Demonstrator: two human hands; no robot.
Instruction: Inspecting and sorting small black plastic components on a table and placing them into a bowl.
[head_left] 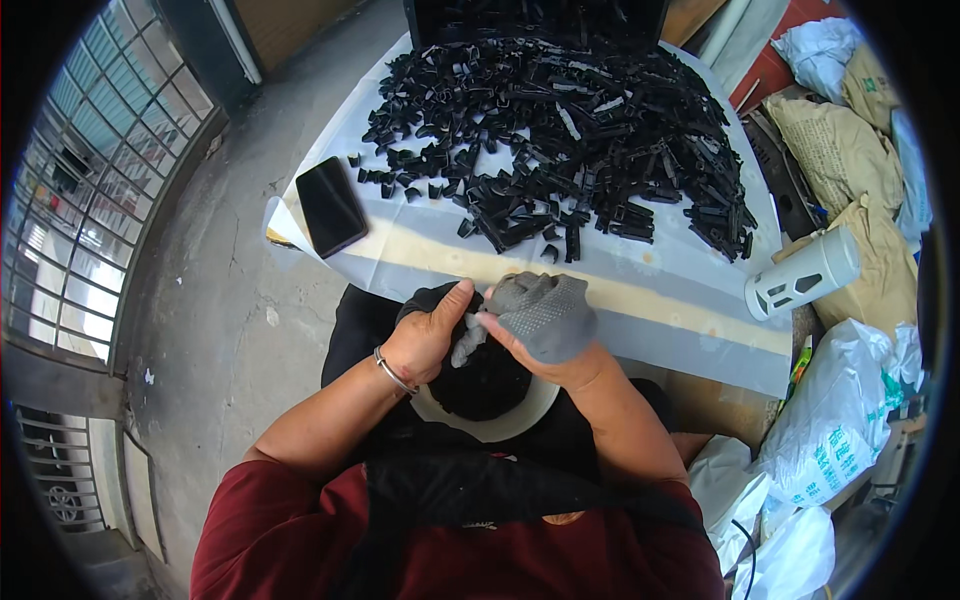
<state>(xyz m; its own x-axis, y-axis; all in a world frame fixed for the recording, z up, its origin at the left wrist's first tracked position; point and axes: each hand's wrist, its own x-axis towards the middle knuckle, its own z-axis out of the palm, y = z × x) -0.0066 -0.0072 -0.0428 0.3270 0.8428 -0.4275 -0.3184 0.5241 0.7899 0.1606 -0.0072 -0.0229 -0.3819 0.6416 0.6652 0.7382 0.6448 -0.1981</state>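
A grey floor [220,300] runs left of the white-covered table [660,340]; sacks [825,430] crowd its right. Black parts [600,120] heap across the table's far side, likely to spare working room in front. The pale bowl [500,428] sits at the lap, perhaps to catch what drops. Over it, left hand [425,345] and gloved right hand [545,315] meet, fingers curled; whether they grip a part I cannot tell. The phone [333,207] lies left, seemingly out of the way.
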